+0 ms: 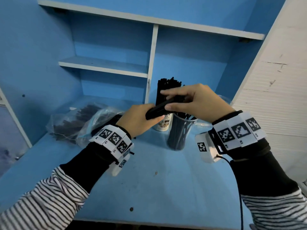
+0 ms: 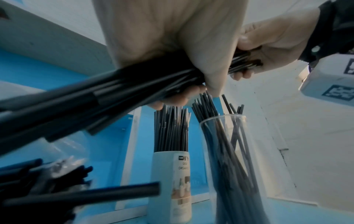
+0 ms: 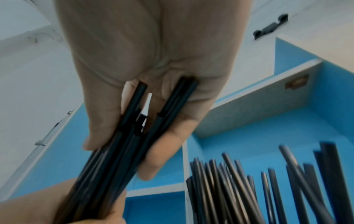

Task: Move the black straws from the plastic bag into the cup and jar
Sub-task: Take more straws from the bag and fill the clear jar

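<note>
Black straws [image 1: 163, 106] bridge both hands at frame centre: left hand [image 1: 137, 121] grips one end, right hand [image 1: 197, 103] pinches the other, likely squaring the bundle above cup [image 1: 163, 124] and jar [image 1: 180, 131].

Left wrist: jar [image 2: 229, 151] mouth half free.

Right wrist: fingers [image 3: 153, 159] curl round straws.

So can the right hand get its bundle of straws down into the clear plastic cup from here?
Probably yes: the right hand is just above the clear plastic cup, whose mouth is open, though the left hand also holds the black straw bundle.
</note>
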`<move>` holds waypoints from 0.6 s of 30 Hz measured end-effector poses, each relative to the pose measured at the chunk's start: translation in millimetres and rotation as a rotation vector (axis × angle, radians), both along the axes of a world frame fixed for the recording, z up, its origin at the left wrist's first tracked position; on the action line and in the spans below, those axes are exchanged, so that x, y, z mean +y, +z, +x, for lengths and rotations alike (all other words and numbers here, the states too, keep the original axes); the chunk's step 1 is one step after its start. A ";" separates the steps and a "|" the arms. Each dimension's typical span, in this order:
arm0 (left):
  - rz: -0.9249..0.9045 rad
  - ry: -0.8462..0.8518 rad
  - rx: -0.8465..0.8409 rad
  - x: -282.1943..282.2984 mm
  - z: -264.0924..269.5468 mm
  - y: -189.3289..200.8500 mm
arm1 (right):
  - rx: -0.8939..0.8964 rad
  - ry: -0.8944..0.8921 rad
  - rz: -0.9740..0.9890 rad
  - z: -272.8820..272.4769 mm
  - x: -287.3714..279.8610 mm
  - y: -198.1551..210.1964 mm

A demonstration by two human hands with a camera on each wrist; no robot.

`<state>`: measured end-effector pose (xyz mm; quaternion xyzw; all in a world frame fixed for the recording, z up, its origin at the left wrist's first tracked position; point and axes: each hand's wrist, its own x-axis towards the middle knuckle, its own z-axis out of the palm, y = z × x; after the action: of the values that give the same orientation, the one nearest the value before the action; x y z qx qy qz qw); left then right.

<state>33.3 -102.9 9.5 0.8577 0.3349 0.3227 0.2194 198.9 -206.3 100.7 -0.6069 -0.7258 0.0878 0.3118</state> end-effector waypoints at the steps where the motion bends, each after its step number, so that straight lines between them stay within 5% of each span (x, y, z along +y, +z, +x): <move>1: -0.018 -0.006 -0.026 -1.7 2.9 0.7 | 0.013 -0.025 0.062 0.2 -0.3 3.9; 8: -0.204 -0.072 -0.303 -5.8 20.1 2.1 | 0.199 -0.100 0.496 -14.9 6.2 13.2; 12: -0.213 -0.076 -0.292 -4.0 23.3 -1.9 | 0.229 -0.066 0.438 -22.5 13.1 9.3; 18: -0.202 -0.014 -0.074 3.4 12.2 -17.0 | -0.016 0.020 0.158 -26.1 20.3 -11.8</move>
<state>45.4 -99.5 -7.5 0.8210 0.3514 0.3171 0.3193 172.8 -186.1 88.9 -0.5739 -0.7389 0.0285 0.3520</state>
